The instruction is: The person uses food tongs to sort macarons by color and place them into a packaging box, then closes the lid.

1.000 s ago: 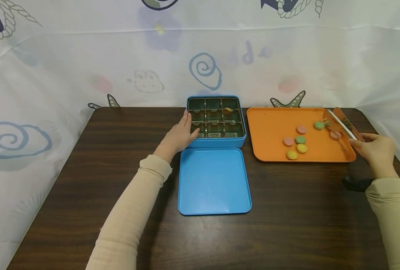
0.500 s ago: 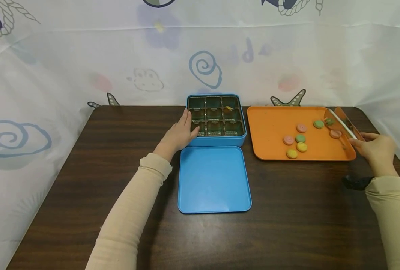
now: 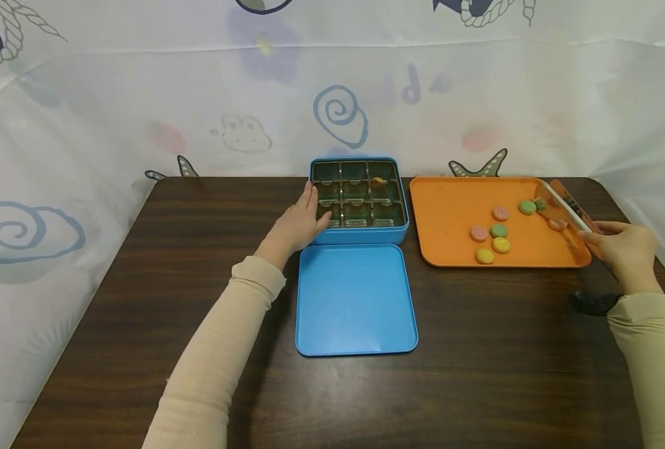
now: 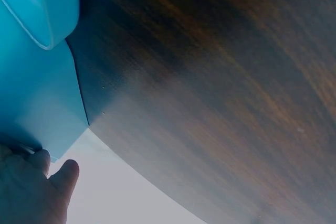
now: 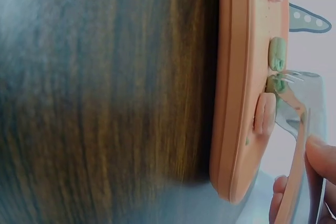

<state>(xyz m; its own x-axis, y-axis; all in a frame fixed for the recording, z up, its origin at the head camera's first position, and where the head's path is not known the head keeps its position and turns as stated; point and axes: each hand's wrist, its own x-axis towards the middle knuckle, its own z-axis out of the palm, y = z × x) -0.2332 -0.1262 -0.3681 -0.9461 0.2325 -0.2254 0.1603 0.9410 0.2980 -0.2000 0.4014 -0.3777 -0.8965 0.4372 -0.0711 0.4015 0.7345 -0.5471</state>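
My left hand (image 3: 293, 227) rests with straight fingers against the left side and rim of a blue box (image 3: 360, 236), which holds a dark tray of small compartments. My right hand (image 3: 627, 249) grips metal tongs (image 3: 565, 202), thumb on one arm, over the right end of an orange tray (image 3: 450, 206). In the right wrist view the tongs (image 5: 298, 161) show a forked arm and a flat, shiny one. Their tips are beside a green macaron (image 3: 527, 207), with a pink macaron (image 3: 557, 224) near the arms. Several pink, green and yellow macarons (image 3: 501, 244) lie further left.
A blue lid (image 3: 357, 299) lies in front of the box on the dark wooden table (image 3: 478, 374). A patterned white cloth (image 3: 209, 93) hangs behind the table's back edge. The orange tray stands right of the box.
The arms of the tongs have come closer together, and their tips have shifted slightly left. The green macaron by the tips has moved slightly left. My left hand keeps its place.
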